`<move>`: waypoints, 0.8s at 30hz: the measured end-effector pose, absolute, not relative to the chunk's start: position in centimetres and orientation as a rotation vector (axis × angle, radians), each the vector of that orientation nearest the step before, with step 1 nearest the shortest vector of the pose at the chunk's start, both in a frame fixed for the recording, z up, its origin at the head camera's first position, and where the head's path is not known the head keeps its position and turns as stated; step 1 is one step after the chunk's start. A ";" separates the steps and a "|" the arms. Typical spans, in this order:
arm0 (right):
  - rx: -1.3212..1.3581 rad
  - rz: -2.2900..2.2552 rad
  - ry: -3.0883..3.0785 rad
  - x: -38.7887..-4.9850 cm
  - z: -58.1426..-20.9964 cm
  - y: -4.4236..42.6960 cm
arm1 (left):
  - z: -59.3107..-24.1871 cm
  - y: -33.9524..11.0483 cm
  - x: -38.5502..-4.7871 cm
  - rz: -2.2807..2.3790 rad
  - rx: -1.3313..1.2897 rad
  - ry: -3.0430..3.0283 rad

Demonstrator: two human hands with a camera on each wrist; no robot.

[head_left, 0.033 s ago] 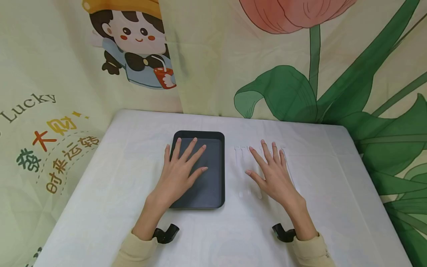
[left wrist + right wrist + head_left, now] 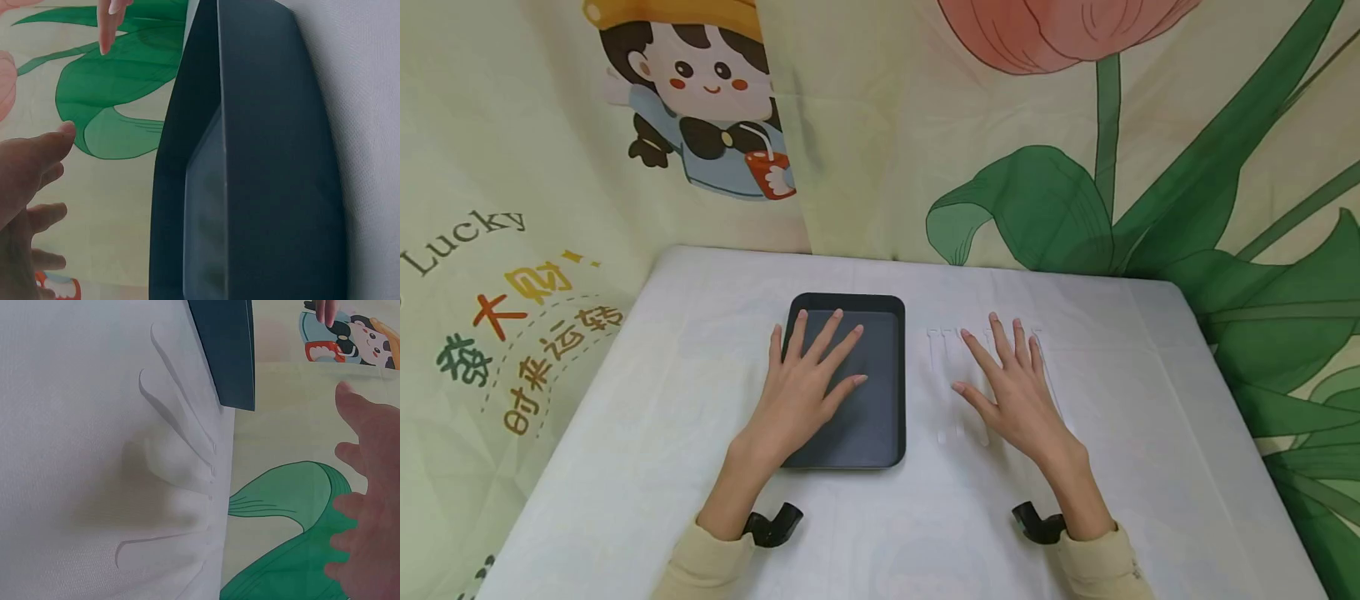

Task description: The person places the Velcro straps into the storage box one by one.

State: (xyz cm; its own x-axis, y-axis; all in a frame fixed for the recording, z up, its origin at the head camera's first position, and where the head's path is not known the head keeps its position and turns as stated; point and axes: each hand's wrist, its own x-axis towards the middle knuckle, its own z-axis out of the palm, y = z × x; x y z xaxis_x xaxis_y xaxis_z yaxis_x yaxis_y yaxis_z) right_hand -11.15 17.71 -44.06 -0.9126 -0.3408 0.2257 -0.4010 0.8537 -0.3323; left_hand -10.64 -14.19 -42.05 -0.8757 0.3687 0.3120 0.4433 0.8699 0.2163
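A dark rectangular tray (image 2: 872, 408) with a raised rim lies on the white-covered table. My left hand (image 2: 801, 383) is above its left part, palm down with fingers spread, holding nothing. In the left wrist view a gap shows between those fingers and the tray wall (image 2: 275, 156). To the right of the tray lie several thin, pale, see-through strips (image 2: 144, 553) side by side, some with rounded ends; their exact kind is unclear. My right hand (image 2: 1018, 400) hovers over them with fingers spread and partly hides them. Its shadow falls across the strips in the right wrist view.
White cloth (image 2: 1150, 433) covers the table, which ends at a printed curtain (image 2: 865, 167) behind. Black wrist-worn devices (image 2: 775, 527) sit beside both wrists. Beige sleeves (image 2: 707, 562) reach in from the near edge.
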 end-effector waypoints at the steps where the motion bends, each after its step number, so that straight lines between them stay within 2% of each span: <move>1: 0.582 0.575 -2.869 -11.1 -44.1 17.7 | -42.1 -14.2 -10.6 -0.414 -0.612 -2.784; 8: 0.594 0.687 -2.849 -10.7 -44.3 17.2 | -42.5 -14.9 -10.0 -0.450 -0.482 -2.847; 19: 0.611 0.746 -2.673 -10.5 -44.9 17.0 | -44.0 -17.6 -8.9 -0.651 0.079 -2.894; 24: 0.620 0.761 -2.675 -10.3 -45.3 16.8 | -44.7 -18.4 -8.9 -0.814 0.212 -2.934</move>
